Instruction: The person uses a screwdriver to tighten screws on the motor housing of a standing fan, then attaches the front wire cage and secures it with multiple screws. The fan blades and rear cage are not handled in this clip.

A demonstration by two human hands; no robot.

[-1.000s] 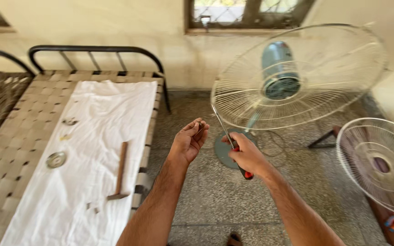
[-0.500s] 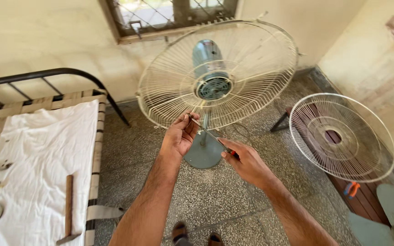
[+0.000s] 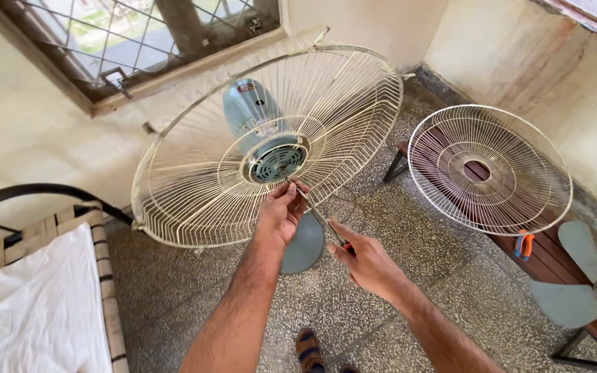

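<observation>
- Head view: fan (image 3: 271, 148) stands on the terrazzo floor (image 3: 409, 276), blade removed, rear cage (image 3: 195, 186) tilted face-up around the blue-grey motor (image 3: 257, 121). It rocks easily; any pressure should run along the motor axis, not sideways.
- Front guard (image 3: 488, 169) lies on the bench (image 3: 554, 259), well apart to the right, with the loose blade (image 3: 589, 290) and orange-handled pliers (image 3: 524, 243) beside it. Bed (image 3: 36, 311) with white sheet sits at lower left.
- Left hand (image 3: 281, 211) is raised just below the motor hub, fingertips pinched at the screwdriver tip; a small fastener seems held there, though it is too small to confirm. Judgement: keep the pinch until the tip seats squarely.
- Right hand (image 3: 364, 259) is clenched around the red-and-black handle of the screwdriver (image 3: 320, 217), shaft slanting up toward the hub.
- Judgement: the shaft is oblique to the hub face; bringing it in line first would reduce the risk of slipping through the cage wires or dropping the small part on the speckled floor.
</observation>
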